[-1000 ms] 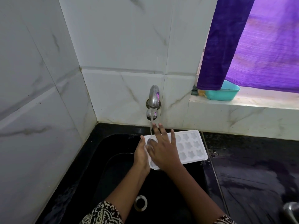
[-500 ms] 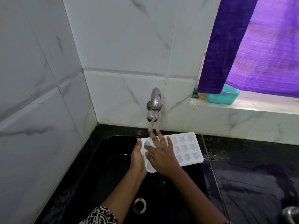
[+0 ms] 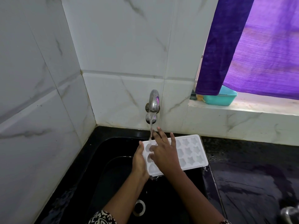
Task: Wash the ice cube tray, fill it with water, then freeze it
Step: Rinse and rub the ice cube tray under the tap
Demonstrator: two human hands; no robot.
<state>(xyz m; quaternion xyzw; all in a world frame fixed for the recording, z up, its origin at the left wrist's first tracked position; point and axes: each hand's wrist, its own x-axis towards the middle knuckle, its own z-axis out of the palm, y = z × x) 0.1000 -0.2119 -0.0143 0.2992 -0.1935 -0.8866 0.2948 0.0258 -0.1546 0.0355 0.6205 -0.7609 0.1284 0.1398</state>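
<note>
The sink basin point(image 3: 103, 183) is hemmed closely by tiled walls point(image 3: 48, 126) at left and rear. Its far half is spanned by the ice cube tray point(image 3: 192, 152), which is overhung at its left end by the tap point(image 3: 154, 102). Open room is left above the near basin and, seemingly, the wet counter point(image 3: 250, 183) at right.

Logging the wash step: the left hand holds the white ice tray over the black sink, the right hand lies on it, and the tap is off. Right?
No: the head view shows the tap running, water falling onto the ice tray. The rest holds.
</note>
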